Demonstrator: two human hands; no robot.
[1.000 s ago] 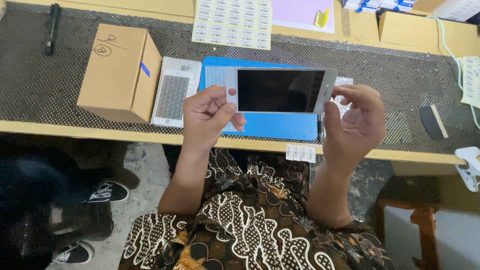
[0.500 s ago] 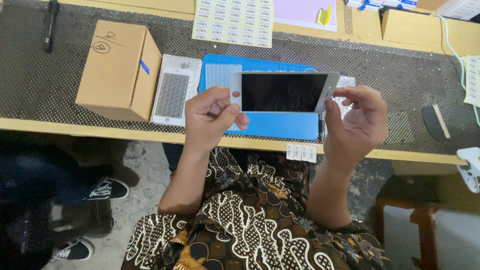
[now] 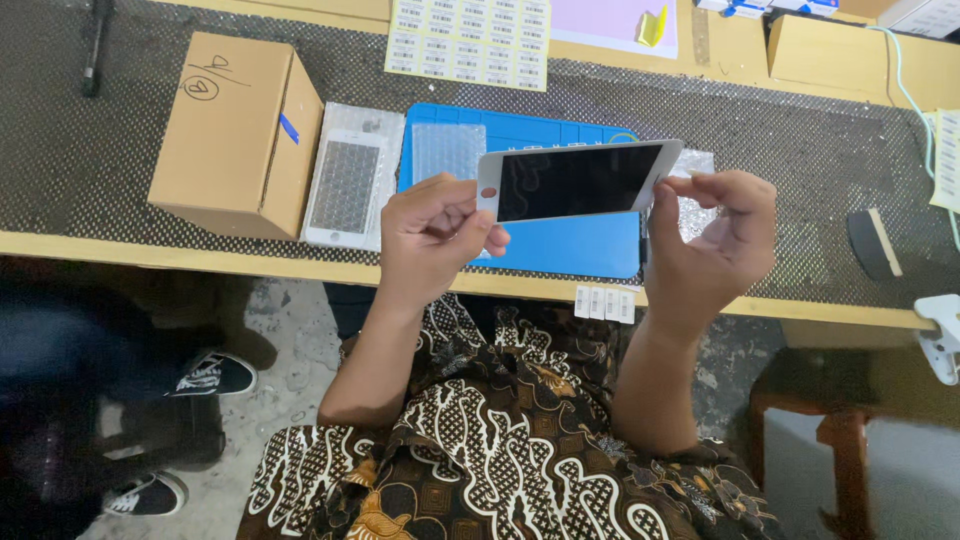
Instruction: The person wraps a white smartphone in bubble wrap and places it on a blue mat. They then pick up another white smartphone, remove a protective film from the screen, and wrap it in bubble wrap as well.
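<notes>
I hold a white phone screen panel (image 3: 575,180) with a dark glass face above the front edge of the bench. My left hand (image 3: 435,235) pinches its left end, thumb near the round button hole. My right hand (image 3: 715,250) grips its right end with the thumb, fingers curled behind. The panel tilts slightly, right end higher. Under it lies a blue work mat (image 3: 520,205). A second white screen panel (image 3: 343,190) rests on bubble wrap, left of the mat.
A cardboard box (image 3: 235,135) stands at the left. A sheet of small labels (image 3: 470,45) and a pink sheet (image 3: 610,22) lie at the back. A strip of labels (image 3: 603,303) sticks to the bench edge. Another person's sneakers (image 3: 210,375) are on the floor at left.
The panel has tipped slightly, its right end now higher, and both hands have shifted a little with it. The view has moved slightly.
</notes>
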